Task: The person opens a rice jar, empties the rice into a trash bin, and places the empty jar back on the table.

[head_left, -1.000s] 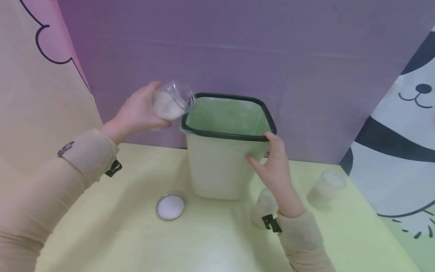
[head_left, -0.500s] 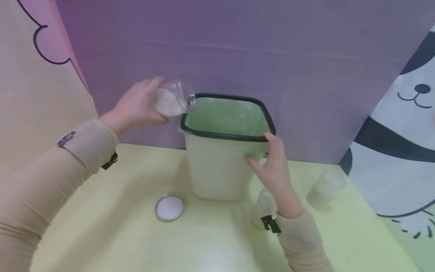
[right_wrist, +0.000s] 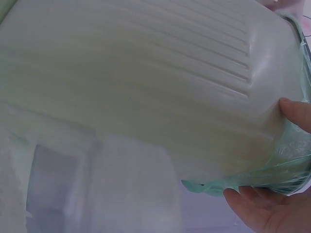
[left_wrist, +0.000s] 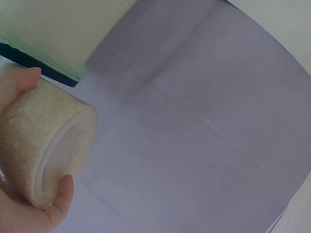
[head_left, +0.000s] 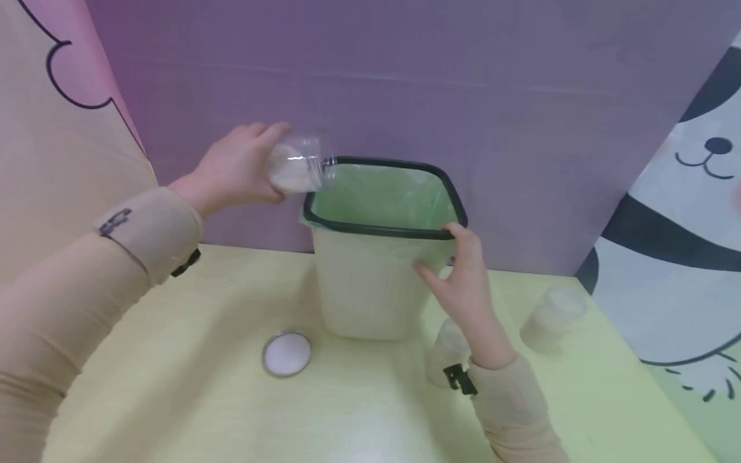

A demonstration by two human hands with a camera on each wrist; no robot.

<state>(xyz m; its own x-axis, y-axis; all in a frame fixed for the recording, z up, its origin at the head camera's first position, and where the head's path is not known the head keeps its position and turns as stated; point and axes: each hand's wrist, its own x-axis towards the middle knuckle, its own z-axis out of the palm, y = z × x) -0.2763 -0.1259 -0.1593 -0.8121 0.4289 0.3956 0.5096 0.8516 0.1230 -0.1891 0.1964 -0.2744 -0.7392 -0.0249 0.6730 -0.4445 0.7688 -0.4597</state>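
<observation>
My left hand [head_left: 240,167] grips a clear screw-neck jar [head_left: 298,166] partly filled with whitish grains. Lying about level on its side, the jar has its uncapped mouth at the left rim of a pale trash can [head_left: 370,289]. Close up in the left wrist view, the jar's base [left_wrist: 68,150] faces the camera, with thumb and fingers round its sides. A green bag [head_left: 384,193] lines the can under a black rim ring [head_left: 393,231]. At the can's front right corner, my right hand [head_left: 469,283] holds the rim, fingertips at the ring and thumb outside on the bag.
A round white lid [head_left: 287,354] with a metallic edge lies on the yellow table [head_left: 231,411], left of the can. One jar [head_left: 447,350] stands by my right wrist, partly hidden, and another jar [head_left: 552,319] farther right. A purple wall [head_left: 521,141] rises behind.
My left hand has risen slightly and tipped the jar further, bringing it about level with its mouth toward the can. The right hand keeps its hold on the rim.
</observation>
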